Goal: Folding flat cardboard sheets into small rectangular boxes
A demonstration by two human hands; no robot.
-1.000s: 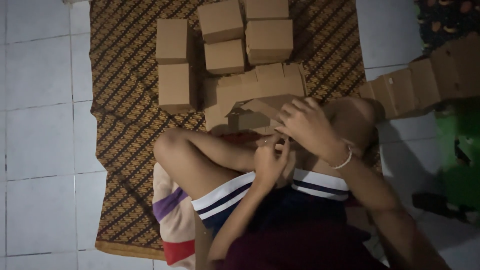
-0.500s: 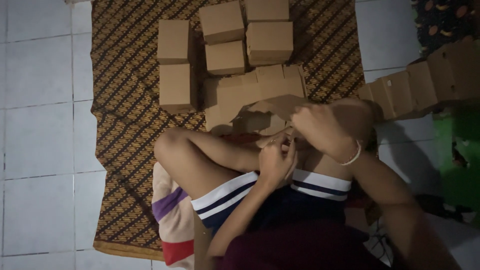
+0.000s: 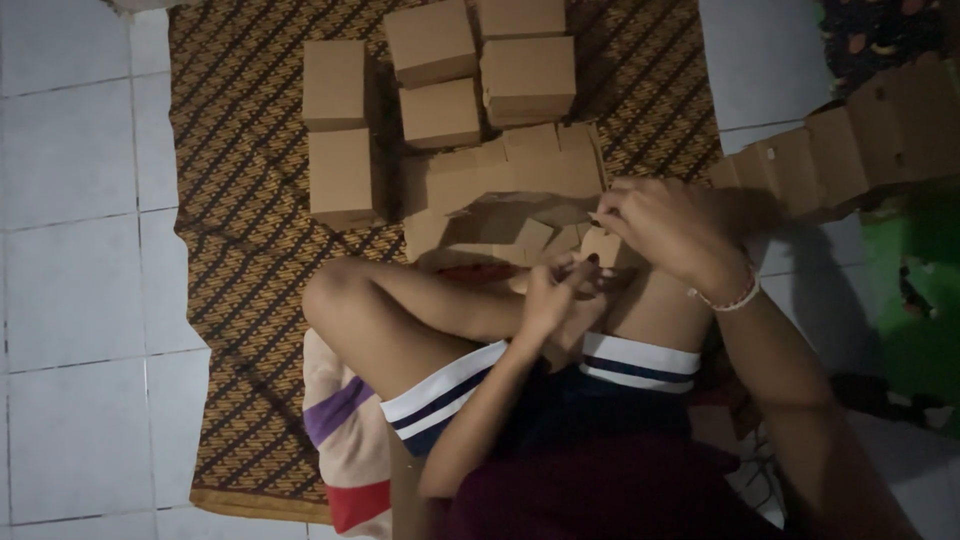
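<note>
A: What lay at the far left of the frame?

B: Pale square floor tiles (image 3: 70, 250) ran down the left edge. Just right of them lay a brown patterned woven mat (image 3: 240, 200) that reached from the top almost to the bottom of the frame.

A: And on the mat?

B: In the upper middle stood a cluster of closed plain brown cardboard boxes (image 3: 430, 80): two stacked toward the left and several more at the top centre. Just below them, in the middle of the frame, lay a half-folded flat brown cardboard box blank (image 3: 510, 190) with its flaps loose, resting above the person's bent knee.

A: Where were the hands?

B: The left hand (image 3: 550, 295) sat just below centre, over the thigh, its fingers curled in a narrow pinch on a small flap at the lower edge of the blank. The right hand (image 3: 665, 230) was a little higher and to the right, with a thin beaded bracelet (image 3: 728, 298) on the wrist; its fingers were closed on the right edge of the same blank, so both held the cardboard between them.

A: Anything lower down?

B: A folded striped cloth in cream, purple and red (image 3: 345, 440) lay under the leg at the lower left of centre.

A: And on the right?

B: A row of flat brown cardboard blanks leaning one on another (image 3: 850, 150) stretched across the upper right, beside a green surface (image 3: 920, 300) at the right edge.
</note>
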